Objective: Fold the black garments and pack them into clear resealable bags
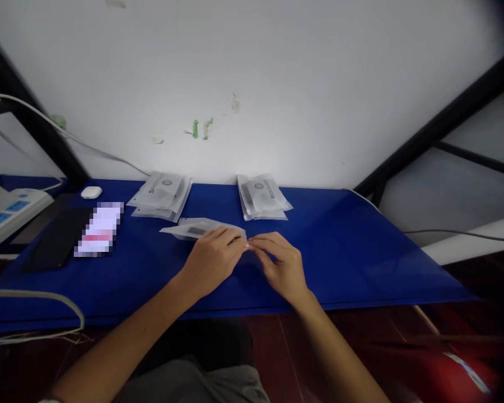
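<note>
Left hand (215, 258): 1, fingers bent and closed over the near right part of the held pouch (189, 228), covering much of it. Right hand (280, 267): 1, thumb and forefinger pinched together at a small white bit (247, 245), tips next to the left hand's. Whether the bit is a corner of the pouch or a separate piece cannot be told; the fingers hide most of it.

Held pouch: translucent white, tilted, at the middle of the blue surface (344, 252); a dark shape shows inside, partly behind the left hand, too obscured to identify.

Left stack (162, 193): similar pouches with dark print and a round mark, at the back, just beyond the held pouch. Right stack (264, 196): same type, also at the back, beyond the right hand; lettering only partly legible. Count in each stack: unclear, layers overlapping.

Far left of surface: 1 small white case (91, 192); 1 black flat item (59, 238); beside it, 1 bright screen (101, 229), contents pixelated. At the left edge, 1 white power strip (12, 215) with blue sockets, cut off by the frame.

White cable (96, 150): runs along the wall (302, 101), its end lost behind the left stack.
</note>
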A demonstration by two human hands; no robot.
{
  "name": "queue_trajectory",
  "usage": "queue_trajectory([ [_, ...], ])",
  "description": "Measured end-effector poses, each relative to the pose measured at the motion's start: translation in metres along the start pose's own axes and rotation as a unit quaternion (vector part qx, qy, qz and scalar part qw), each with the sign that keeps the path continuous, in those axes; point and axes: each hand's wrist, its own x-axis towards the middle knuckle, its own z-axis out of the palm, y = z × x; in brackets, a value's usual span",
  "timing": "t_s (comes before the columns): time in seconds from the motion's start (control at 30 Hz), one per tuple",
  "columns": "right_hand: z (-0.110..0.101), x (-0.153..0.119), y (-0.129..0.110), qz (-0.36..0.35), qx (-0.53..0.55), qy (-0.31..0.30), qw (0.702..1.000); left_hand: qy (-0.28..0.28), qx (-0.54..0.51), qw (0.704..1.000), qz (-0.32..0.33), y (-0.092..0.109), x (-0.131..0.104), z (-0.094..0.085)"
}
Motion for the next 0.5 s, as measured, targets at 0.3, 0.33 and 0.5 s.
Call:
queue_trajectory([
  [0.3,0.003,-0.006,0.007,-0.021,-0.057,0.017,0.998,-0.003,0.066,0.998,-0.003,-0.002,-0.006,-0.002],
  [0.33,0.003,-0.006,0.009,-0.024,-0.058,0.018,0.998,-0.003,0.068,0.998,-0.005,-0.003,-0.008,-0.003],
  [0.5,0.003,-0.008,0.013,-0.036,-0.069,0.020,0.997,0.010,0.062,0.998,-0.015,-0.011,-0.017,-0.005],
])
